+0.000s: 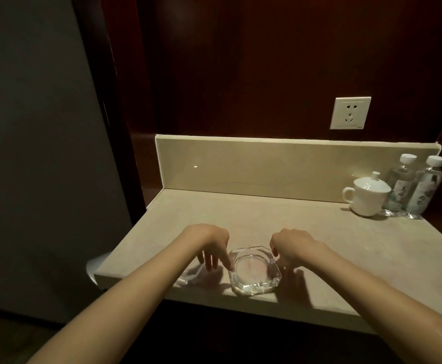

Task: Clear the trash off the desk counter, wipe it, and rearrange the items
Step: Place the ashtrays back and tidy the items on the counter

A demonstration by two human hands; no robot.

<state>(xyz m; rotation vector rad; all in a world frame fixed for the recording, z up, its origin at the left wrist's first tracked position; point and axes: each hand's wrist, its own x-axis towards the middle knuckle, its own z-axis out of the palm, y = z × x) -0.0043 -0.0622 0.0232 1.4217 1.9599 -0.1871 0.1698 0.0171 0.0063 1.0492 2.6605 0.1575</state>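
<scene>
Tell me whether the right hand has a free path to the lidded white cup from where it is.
Probably yes. The right hand sits beside the glass ashtray near the front edge, and only bare counter lies between it and the lidded white cup. The two water bottles stand behind the cup, out of the way.

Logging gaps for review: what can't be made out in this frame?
- Head view: right hand fingertips, hidden behind the glass ashtray; grip unclear.
- Clear item under left hand, partly covered, unidentifiable.
- Bottle label print, too small.
- White object past the counter edge, mostly hidden.
</scene>
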